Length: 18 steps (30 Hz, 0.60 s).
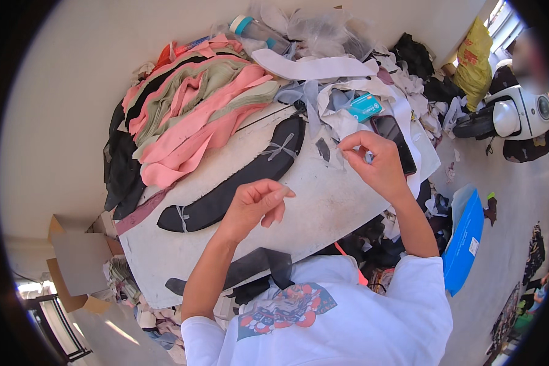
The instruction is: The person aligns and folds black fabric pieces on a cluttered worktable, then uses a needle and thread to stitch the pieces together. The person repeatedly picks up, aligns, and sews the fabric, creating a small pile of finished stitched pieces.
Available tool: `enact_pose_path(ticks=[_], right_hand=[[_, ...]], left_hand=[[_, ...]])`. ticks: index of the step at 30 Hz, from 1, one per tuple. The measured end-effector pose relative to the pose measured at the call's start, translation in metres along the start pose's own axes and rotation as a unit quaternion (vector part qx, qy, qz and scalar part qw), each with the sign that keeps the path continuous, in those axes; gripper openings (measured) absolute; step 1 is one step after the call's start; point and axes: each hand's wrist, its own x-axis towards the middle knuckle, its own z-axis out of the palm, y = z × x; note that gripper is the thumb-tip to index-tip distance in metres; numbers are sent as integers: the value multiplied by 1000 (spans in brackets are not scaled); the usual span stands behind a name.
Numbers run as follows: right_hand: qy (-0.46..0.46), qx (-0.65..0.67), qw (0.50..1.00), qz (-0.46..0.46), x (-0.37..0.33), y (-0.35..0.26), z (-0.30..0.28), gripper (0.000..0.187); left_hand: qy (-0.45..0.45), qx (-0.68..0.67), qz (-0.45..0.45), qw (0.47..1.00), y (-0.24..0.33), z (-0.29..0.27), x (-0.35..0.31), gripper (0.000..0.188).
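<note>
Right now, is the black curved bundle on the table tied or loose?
Tied, it appears: grey strips cross the black curved bundle near both ends.

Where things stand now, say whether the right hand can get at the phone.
Likely yes: the right hand is right beside the phone, whose visible part lies uncovered, though the hand looks pinched and may need to open first.
</note>
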Motion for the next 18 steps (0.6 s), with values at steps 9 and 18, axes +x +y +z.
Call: enact_pose_path(ticks=[9, 18], right_hand=[[60, -25, 981, -185, -21, -22, 38, 13], [25, -172, 984, -32, -53, 34, 21, 31]], left_hand=[[-111, -39, 13, 993, -27, 30, 30, 40], [30, 152, -29, 987, -22, -20, -18, 23]])
